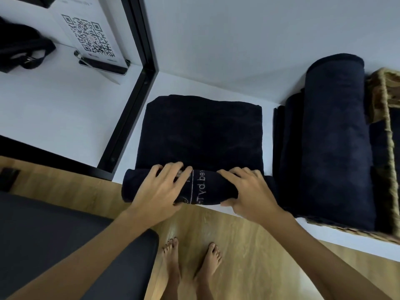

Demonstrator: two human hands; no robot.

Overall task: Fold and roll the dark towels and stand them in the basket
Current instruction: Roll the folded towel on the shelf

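White shelf (194,68) over a wood floor, a towel half rolled at its front edge.

At far left a mirror (65,105) reflects a QR sign. In the middle the folded towel (201,131) lies flat, its near end turned into a roll. The left hand (160,189) and right hand (249,191) each curl over that roll, thumbs underneath, holding it. To the right a finished roll (333,144) stands in the basket (387,131). The cloth looks thick, soft and floppy, so it probably needs even pressure near both ends of the roll to stay tight.
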